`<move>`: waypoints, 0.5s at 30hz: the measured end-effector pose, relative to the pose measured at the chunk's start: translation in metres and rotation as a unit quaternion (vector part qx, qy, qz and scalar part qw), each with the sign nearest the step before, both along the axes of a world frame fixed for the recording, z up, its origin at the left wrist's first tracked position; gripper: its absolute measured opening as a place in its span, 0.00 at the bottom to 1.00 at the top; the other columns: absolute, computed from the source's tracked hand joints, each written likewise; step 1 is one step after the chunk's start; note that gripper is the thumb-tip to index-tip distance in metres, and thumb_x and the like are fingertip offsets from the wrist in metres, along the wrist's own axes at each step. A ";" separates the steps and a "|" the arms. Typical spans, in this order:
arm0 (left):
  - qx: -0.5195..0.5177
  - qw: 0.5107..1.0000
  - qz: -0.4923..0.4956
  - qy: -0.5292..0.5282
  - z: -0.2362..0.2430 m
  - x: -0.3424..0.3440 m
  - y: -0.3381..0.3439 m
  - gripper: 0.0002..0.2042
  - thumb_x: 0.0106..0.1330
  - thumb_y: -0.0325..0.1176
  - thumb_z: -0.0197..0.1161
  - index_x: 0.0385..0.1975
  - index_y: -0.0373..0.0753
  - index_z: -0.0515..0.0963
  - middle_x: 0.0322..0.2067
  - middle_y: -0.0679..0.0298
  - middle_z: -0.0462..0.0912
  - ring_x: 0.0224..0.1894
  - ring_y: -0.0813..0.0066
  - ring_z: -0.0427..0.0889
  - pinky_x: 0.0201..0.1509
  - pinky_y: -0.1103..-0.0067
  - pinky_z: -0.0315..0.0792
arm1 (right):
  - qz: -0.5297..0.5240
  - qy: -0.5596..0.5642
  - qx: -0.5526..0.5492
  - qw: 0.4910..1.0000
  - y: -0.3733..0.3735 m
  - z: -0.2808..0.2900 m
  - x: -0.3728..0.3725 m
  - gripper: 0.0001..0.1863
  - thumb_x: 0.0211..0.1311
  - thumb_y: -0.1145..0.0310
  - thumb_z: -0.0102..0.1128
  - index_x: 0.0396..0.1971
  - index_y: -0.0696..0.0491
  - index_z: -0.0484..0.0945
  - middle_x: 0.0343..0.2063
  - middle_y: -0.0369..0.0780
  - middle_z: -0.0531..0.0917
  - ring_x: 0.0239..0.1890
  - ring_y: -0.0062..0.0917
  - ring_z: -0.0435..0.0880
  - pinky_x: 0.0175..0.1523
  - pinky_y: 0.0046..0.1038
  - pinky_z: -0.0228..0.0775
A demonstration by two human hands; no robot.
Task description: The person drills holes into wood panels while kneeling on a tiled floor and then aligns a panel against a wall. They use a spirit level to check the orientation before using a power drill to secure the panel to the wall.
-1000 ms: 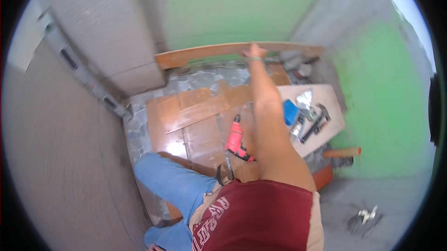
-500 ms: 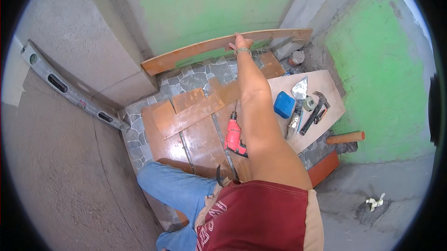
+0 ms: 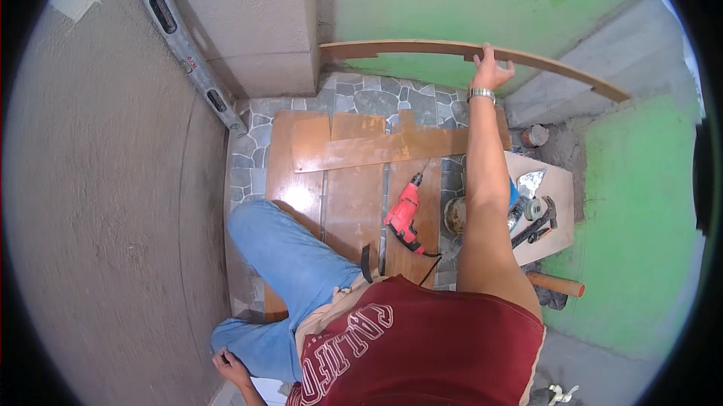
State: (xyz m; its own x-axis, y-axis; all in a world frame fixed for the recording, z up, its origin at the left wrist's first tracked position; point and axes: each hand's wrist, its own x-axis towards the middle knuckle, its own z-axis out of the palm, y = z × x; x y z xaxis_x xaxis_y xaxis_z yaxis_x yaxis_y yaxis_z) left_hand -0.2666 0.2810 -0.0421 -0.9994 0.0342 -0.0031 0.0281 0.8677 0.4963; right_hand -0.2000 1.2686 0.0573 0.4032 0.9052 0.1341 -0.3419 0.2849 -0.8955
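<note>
A long, thin wooden board [image 3: 422, 47] spans in front of the green wall, running from the pillar toward the right wall. My right hand [image 3: 493, 73], with a metal watch at its wrist, grips the board right of its middle, fingers over the upper edge. Low at the left, beside my bent leg in blue jeans, is my left hand [image 3: 232, 368]. Its fingers are curled together, and whatever they hold is too small to make out. A red power drill [image 3: 404, 214] with a long bit lies on wooden panels [image 3: 354, 203], left of my right forearm.
A spirit level [image 3: 177, 37] leans along the left wall. On a pale board [image 3: 561, 180] at the right lie a trowel [image 3: 529, 184], a tape measure [image 3: 533, 209] and a hammer [image 3: 547, 218]. An orange pipe [image 3: 561, 284] and a tin [image 3: 535, 136] stand out near the right wall.
My view has turned and shifted, so the room sits differently in the picture. My right hand stays on the board, farther toward its right part. My left hand has come into view.
</note>
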 end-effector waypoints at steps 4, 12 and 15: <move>-0.008 1.000 0.010 0.002 0.001 0.001 -0.006 0.10 0.65 0.29 0.54 0.38 0.30 0.79 0.38 0.53 0.77 0.44 0.57 0.77 0.52 0.68 0.70 | 0.045 -0.046 0.013 0.998 -0.005 0.014 -0.029 0.48 0.47 0.80 0.73 0.63 0.59 0.47 0.47 0.51 0.76 0.42 0.34 0.81 0.38 0.36 0.83; 0.043 0.999 0.012 -0.011 -0.010 0.000 0.015 0.10 0.66 0.29 0.54 0.39 0.29 0.79 0.38 0.53 0.76 0.44 0.57 0.76 0.53 0.67 0.69 | -0.011 -0.213 0.197 0.957 0.063 -0.015 -0.019 0.23 0.42 0.83 0.64 0.42 0.65 0.69 0.36 0.43 0.79 0.31 0.25 0.78 0.35 0.29 0.74; 0.013 1.000 0.012 0.015 0.000 0.010 0.003 0.10 0.67 0.29 0.54 0.39 0.29 0.79 0.37 0.53 0.75 0.43 0.56 0.76 0.52 0.67 0.69 | 0.063 -0.154 -0.035 0.985 0.027 -0.019 -0.041 0.15 0.42 0.82 0.64 0.34 0.64 0.74 0.34 0.40 0.80 0.31 0.24 0.77 0.37 0.31 0.73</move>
State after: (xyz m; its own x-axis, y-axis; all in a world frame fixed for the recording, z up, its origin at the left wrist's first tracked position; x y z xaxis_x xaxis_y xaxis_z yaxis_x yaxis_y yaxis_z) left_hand -0.2563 0.2835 -0.0424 -0.9996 0.0094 0.0267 0.0218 0.8548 0.5185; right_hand -0.2411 1.2959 0.0384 0.2376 0.9568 0.1675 -0.0800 0.1911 -0.9783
